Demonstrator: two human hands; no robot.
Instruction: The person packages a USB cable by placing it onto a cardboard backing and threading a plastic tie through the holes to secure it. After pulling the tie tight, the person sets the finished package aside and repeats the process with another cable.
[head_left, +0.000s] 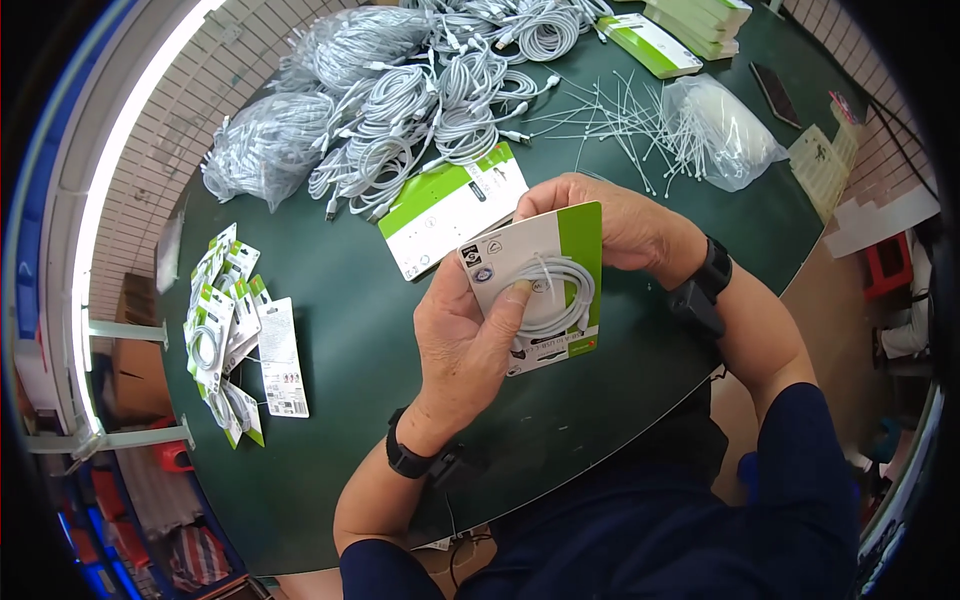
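1. Card [575,240] with coiled cable [555,295] sat above the worktop [340,300], clamped in both hands.
2. Left hand [465,340] thumbed its face; right hand [620,225] pinched the top edge.
3. Likely light and bendy; edges suit gripping.

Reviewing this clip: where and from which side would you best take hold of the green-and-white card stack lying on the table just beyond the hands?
Probably by its near white corner, coming from the person's side. The card stack lies flat on the green table, its far green end close against the loose coiled white cables, while the near edges face bare table, leaving room for fingers to slide under.
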